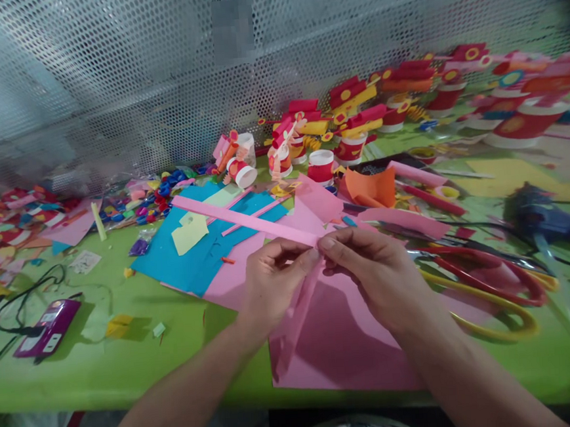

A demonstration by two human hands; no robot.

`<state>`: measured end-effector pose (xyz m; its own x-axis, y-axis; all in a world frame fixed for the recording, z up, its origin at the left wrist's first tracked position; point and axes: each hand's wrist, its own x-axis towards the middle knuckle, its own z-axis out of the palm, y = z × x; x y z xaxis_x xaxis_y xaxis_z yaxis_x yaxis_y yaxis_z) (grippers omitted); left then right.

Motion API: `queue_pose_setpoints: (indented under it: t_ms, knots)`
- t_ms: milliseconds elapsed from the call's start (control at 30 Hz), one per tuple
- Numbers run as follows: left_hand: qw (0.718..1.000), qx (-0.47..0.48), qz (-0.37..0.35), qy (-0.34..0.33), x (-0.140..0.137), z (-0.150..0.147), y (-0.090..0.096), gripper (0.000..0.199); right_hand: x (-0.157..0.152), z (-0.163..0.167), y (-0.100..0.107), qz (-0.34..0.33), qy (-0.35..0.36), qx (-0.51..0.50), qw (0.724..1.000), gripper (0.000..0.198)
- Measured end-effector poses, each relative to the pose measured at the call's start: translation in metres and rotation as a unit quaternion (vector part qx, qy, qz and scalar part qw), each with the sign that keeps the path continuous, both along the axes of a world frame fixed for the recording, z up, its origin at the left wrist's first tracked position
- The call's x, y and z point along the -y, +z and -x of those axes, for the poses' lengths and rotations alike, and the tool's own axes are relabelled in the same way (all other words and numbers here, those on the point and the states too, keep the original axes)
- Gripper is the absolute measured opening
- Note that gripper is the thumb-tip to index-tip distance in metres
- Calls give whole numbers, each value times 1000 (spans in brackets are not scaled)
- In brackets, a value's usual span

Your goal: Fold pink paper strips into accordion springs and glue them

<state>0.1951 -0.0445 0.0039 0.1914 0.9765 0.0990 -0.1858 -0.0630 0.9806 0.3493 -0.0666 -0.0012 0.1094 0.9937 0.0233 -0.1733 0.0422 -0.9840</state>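
Note:
A long pink paper strip (246,218) is pinched between my left hand (273,277) and my right hand (373,269). Their fingertips meet over the strip. One length of it runs up and left over the blue paper (170,262); another length hangs down toward me, partly behind my left hand. Below lies a pink sheet (345,353) with the shadow of my hands on it. Red-handled scissors (497,276) and yellow-handled scissors (495,322) rest right of my right hand, slightly blurred.
A glue gun (546,212) with a glue stick lies far right. On the left is a purple power strip (50,329) with black cords. Several decorated red paper cups (321,166) stand along the perforated metal panel (155,72). Colourful caps (165,190) and paper scraps cover the back.

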Motion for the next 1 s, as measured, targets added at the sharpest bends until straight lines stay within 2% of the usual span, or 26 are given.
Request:
queue_pose_setpoints:
  t_ms: [100,167,267,367,567,733,867,1000]
  knots:
    - [999,27,21,-5,0,0,0,6,0,0,0,-6,-4,21,1000,19]
    - [992,91,76,-47,-2,1,0,11,1,0,0,-10,-4,47,999,21]
    - [962,175,173,-116,-8,2,-3,20,2,-1,-1,-20,3,95,995,24]
    - [951,184,209,-135,-11,2,-5,16,3,-2,-1,-26,9,117,993,26]
    - [950,163,230,-132,-9,3,-4,26,4,0,6,-19,9,111,994,28]
    - [960,158,198,-120,-8,0,-6,26,4,3,14,-6,-6,102,995,30]
    - [982,116,120,-90,-5,-4,-7,24,3,4,13,-7,5,85,996,30]
    - [996,56,43,-61,-2,-3,-5,24,2,2,5,-48,40,44,997,18]
